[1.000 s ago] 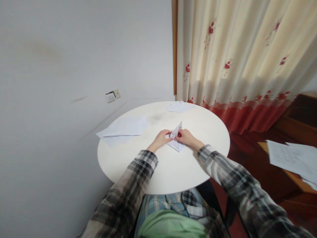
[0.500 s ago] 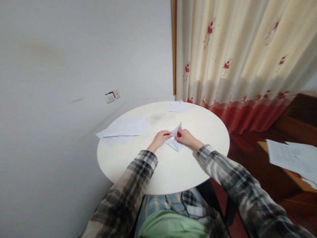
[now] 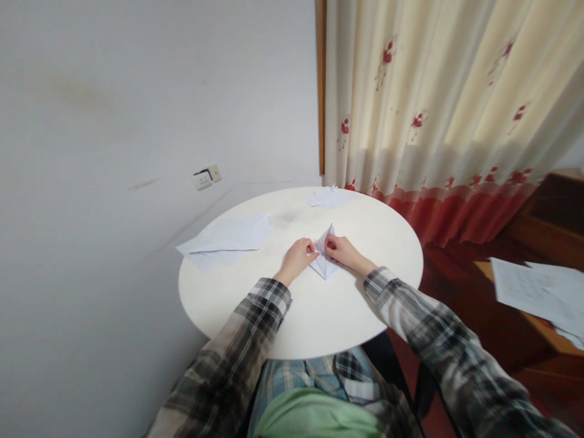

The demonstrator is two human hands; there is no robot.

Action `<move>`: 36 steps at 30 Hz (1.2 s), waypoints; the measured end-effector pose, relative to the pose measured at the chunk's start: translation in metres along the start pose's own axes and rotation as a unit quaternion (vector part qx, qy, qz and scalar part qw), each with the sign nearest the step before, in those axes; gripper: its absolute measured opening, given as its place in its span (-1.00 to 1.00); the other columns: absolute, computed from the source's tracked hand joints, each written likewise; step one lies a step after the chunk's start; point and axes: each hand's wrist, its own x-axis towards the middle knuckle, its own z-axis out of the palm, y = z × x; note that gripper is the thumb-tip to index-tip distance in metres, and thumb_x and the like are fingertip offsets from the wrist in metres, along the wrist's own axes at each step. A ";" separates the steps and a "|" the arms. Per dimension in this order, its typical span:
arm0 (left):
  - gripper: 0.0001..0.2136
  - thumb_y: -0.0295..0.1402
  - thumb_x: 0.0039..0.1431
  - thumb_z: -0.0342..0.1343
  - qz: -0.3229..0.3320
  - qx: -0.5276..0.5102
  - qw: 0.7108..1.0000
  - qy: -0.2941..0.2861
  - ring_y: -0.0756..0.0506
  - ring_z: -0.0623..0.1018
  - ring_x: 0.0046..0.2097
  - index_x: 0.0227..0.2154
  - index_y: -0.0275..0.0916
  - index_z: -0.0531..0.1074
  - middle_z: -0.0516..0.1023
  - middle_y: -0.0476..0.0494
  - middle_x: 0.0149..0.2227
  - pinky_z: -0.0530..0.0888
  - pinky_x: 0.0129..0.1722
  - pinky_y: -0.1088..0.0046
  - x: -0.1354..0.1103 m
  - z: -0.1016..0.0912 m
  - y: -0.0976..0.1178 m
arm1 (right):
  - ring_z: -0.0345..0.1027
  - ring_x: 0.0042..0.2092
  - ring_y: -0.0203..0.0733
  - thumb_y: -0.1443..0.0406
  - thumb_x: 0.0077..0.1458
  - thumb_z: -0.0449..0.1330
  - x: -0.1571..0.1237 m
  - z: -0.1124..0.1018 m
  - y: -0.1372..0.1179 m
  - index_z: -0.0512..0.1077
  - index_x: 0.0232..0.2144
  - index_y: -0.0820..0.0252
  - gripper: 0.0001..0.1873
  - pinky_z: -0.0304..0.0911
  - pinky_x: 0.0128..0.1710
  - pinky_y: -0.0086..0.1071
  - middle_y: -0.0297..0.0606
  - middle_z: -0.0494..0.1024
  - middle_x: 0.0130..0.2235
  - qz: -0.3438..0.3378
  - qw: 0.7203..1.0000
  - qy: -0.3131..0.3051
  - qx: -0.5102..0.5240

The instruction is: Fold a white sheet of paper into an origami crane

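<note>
A folded sheet of white paper [image 3: 325, 266] with pointed corners and diagonal creases rests on the round white table [image 3: 314, 322]. My left hand [image 3: 298, 255] pinches its left side, thumb and fingers curled together. On the right, my right hand [image 3: 343, 250] grips the opposite edge between thumb and bent fingers. One corner of the paper points away from me between the hands, another points toward me. The fingertips cover part of the folds.
A stack of white paper [image 3: 228, 234] lies at the table's left edge. Small paper pieces [image 3: 329, 197] sit at the far edge. A wall [image 3: 114, 243] borders the left, a curtain [image 3: 433, 91] hangs behind, and printed sheets [image 3: 533, 289] lie on brown furniture at right.
My left hand has shifted slightly to the right and its fingers have curled in more. The folded paper has turned a little. My right hand has barely moved.
</note>
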 end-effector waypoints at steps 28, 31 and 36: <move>-0.85 -0.38 0.01 0.07 0.047 -0.036 0.995 -0.078 -0.03 0.37 -0.35 -0.32 -0.26 0.41 0.37 -0.05 -0.41 0.32 -0.30 0.45 0.001 0.004 0.002 | 0.24 -0.50 -0.37 0.37 -0.09 0.11 0.000 0.000 0.000 0.36 -0.44 0.26 -0.92 0.05 -0.48 -0.55 -0.33 0.45 -0.51 -0.019 0.998 0.040 -0.041; -0.81 -0.34 -0.02 0.11 0.039 -0.058 0.993 -0.096 -0.03 0.37 -0.33 -0.30 -0.25 0.40 0.37 -0.05 -0.38 0.33 -0.29 0.45 0.000 0.004 0.001 | 0.24 -0.49 -0.37 0.36 -0.05 0.10 0.001 0.001 0.000 0.37 -0.44 0.26 -0.92 0.03 -0.48 -0.54 -0.32 0.46 -0.50 -0.009 0.997 0.041 -0.070; -0.68 -0.24 -0.15 0.22 0.042 -0.071 0.990 -0.114 -0.05 0.36 -0.31 -0.30 -0.25 0.39 0.38 -0.06 -0.35 0.33 -0.27 0.43 -0.001 0.004 -0.003 | 0.26 -0.47 -0.36 0.34 0.00 0.08 0.001 0.003 -0.002 0.37 -0.39 0.27 -0.89 0.01 -0.48 -0.53 -0.29 0.48 -0.47 0.005 0.993 0.043 -0.108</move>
